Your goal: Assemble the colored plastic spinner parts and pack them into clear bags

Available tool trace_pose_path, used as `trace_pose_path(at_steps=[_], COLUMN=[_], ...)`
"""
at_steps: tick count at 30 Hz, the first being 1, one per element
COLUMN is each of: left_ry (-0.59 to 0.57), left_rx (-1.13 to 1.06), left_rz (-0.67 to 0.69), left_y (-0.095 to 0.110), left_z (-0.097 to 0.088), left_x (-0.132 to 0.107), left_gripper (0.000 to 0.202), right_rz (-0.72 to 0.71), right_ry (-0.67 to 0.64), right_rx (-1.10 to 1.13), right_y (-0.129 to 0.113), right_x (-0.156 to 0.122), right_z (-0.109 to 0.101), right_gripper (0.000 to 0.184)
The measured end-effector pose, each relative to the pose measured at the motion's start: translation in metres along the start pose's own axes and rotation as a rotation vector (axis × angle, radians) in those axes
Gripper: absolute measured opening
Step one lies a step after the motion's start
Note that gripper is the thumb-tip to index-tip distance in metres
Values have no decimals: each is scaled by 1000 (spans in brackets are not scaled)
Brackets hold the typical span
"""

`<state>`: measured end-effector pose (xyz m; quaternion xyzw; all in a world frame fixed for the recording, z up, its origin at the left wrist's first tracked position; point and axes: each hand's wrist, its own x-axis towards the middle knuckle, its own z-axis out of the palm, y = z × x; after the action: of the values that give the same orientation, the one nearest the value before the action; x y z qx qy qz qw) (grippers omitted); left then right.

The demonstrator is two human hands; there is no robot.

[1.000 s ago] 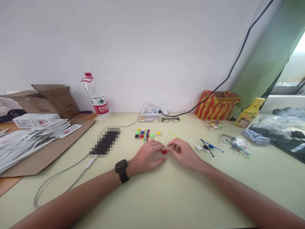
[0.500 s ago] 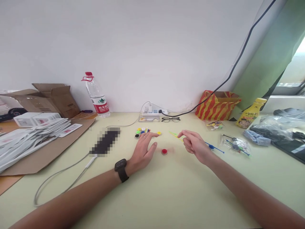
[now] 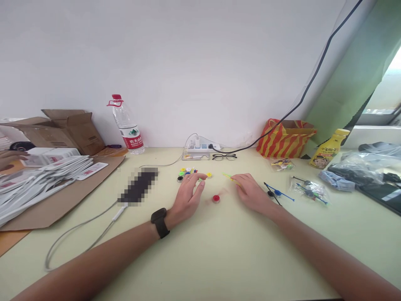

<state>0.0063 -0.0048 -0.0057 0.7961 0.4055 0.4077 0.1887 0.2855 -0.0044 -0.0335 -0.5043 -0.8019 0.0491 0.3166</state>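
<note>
A small red disc [image 3: 216, 198] lies on the pale green table [image 3: 219, 255] between my hands, touched by neither. My left hand [image 3: 188, 195], with a ring and a black watch at the wrist, hovers left of it with fingers spread, fingertips near a cluster of coloured discs and sticks [image 3: 188, 174]. To the disc's right my right hand [image 3: 249, 193] rests on the table, fingers loosely curled by a yellow-green stick [image 3: 229, 177]. I cannot see whether it grips the stick.
Black and blue sticks with discs [image 3: 275, 193] and small bags of parts [image 3: 308, 190] lie right. Glasses [image 3: 224, 157], a power strip [image 3: 200, 147], a water bottle [image 3: 127, 125], a striped bag [image 3: 283, 138], a cardboard box [image 3: 67, 129], white packets [image 3: 40, 175] and a cable [image 3: 81, 234] surround. Another person's hand [image 3: 9, 159] shows far left.
Both hands let go of the red disc and drew apart. My left hand opened toward the coloured discs; my right hand first lifted, then lowered onto the table by the yellow-green stick.
</note>
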Motion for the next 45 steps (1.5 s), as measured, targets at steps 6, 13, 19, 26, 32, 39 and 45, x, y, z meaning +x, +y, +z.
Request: trace_pose_path(at_steps=[6,13,19,26,32,39,45], left_ry=[25,33,32,29,31,10,-95], left_rx=[-11,-1,-2,-6,14,86,222], left_rz=[-13,-9,-7,-14,-9,5,66], left_y=[-2,-3,-3,-1,-1,-5,-20], left_z=[1,1,2,1,1,2,-7], left_x=[1,1,1,1,2,6,32], left_gripper=[27,26,26,27,27,29,35], right_rz=[-36,14,96,148,137,141,163], right_ry=[-84,-80,-70,23,99,123,142], right_rx=[-85,-166,-163,-54,99,175,188], right_y=[3,0,-4,-10,-13,-12,-16], right_x=[-2,0,1,-1,0,0,0], right_z=[2,1,-2,-3,-2,2,-1], right_gripper=[30,22,16,14,11,22,22])
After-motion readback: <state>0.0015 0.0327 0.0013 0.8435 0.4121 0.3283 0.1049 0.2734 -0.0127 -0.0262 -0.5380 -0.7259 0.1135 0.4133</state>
